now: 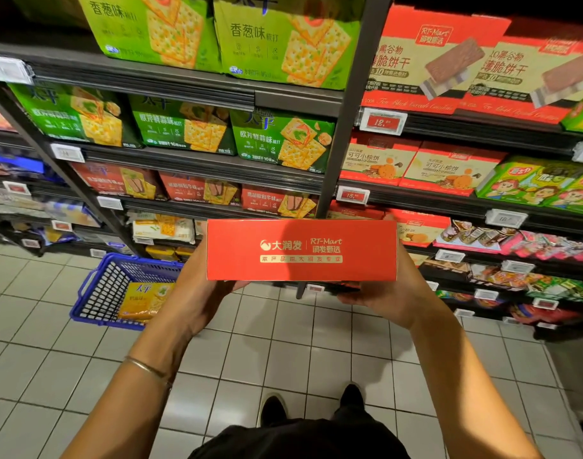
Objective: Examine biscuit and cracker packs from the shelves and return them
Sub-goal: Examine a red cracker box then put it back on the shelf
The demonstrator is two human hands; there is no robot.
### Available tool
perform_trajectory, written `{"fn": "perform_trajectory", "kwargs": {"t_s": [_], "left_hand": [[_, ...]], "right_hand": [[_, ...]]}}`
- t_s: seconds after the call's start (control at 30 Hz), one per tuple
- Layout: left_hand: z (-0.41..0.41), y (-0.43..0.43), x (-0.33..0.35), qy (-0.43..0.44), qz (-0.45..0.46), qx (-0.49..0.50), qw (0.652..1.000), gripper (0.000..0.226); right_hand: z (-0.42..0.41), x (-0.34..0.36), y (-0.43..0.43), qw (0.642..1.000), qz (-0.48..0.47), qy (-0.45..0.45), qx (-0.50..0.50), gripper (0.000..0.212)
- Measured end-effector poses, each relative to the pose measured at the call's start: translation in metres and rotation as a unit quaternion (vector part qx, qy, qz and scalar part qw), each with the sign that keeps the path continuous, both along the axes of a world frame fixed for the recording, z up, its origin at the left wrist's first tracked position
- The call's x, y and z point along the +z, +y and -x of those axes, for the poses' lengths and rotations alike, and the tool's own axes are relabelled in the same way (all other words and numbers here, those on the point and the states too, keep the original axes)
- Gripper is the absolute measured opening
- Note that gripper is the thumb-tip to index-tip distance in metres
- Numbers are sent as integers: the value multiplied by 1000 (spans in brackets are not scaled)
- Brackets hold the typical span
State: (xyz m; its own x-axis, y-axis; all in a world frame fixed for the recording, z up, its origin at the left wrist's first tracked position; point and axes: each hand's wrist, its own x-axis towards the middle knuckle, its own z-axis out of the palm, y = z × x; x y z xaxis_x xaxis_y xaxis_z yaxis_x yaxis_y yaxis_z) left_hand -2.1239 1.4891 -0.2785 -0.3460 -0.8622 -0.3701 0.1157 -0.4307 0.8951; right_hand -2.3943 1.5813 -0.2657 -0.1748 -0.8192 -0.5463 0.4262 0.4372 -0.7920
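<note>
From the head camera, both forearms reach forward and up, meeting in front of the shelves [184, 165]. The left hand [200, 293] cups the left end of a red box [301, 250], palm turned inward against that end. Its fingers [232, 286] lie close together and curl under the bottom edge; the thumb is hidden behind the box. A thin bracelet [147, 369] sits on that wrist.

The right hand [393, 293] mirrors it on the right end, wrist bent back. Its fingers [349, 298] are pressed together and tucked beneath the box, and I cannot see that thumb either. So the box is clamped between two palms and carried from below.

The box is held level in the air, long side across, its plain red face with white and gold lettering turned to the camera. It hangs in front of the dark upright post [343, 127] between two shelf bays, clear of every shelf.

Green cracker packs [283, 140] fill the left bay and red-and-tan biscuit boxes [426, 61] the right. Down on the tiled floor [283, 342], a blue basket [101, 286] stands left of the hands with a yellow pack [144, 301] lying inside. Two dark shoes [272, 409] show below.
</note>
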Motion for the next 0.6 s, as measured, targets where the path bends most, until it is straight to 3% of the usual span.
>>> {"fn": "perform_trajectory", "kwargs": {"t_s": [0.07, 0.17, 0.3, 0.4, 0.43, 0.53, 0.6], "left_hand": [[-3, -1, -1, -2, 2, 2, 1000, 10], [-6, -3, -3, -16, 16, -8, 1000, 36], [-10, -6, -8, -44, 39, 25, 998, 17], [-10, -4, -3, -28, 58, 47, 997, 21], [-9, -2, 1, -22, 77, 47, 996, 28], [-10, 4, 9, -2, 133, 26, 991, 89], [-9, 4, 13, 13, 125, 1, 992, 116]], "right_hand": [[-2, 0, -2, 1000, 6, -6, 11, 71], [-1, -4, -4, 1000, 14, 5, 16, 69], [4, -5, -6, 999, 37, -20, 6, 61], [7, -6, -5, 996, 28, -84, -17, 51], [7, -7, -4, 995, 24, -98, -27, 49], [3, -9, -1, 994, 34, -99, 3, 37], [1, -10, 1, 996, 24, -89, 2, 41]]}}
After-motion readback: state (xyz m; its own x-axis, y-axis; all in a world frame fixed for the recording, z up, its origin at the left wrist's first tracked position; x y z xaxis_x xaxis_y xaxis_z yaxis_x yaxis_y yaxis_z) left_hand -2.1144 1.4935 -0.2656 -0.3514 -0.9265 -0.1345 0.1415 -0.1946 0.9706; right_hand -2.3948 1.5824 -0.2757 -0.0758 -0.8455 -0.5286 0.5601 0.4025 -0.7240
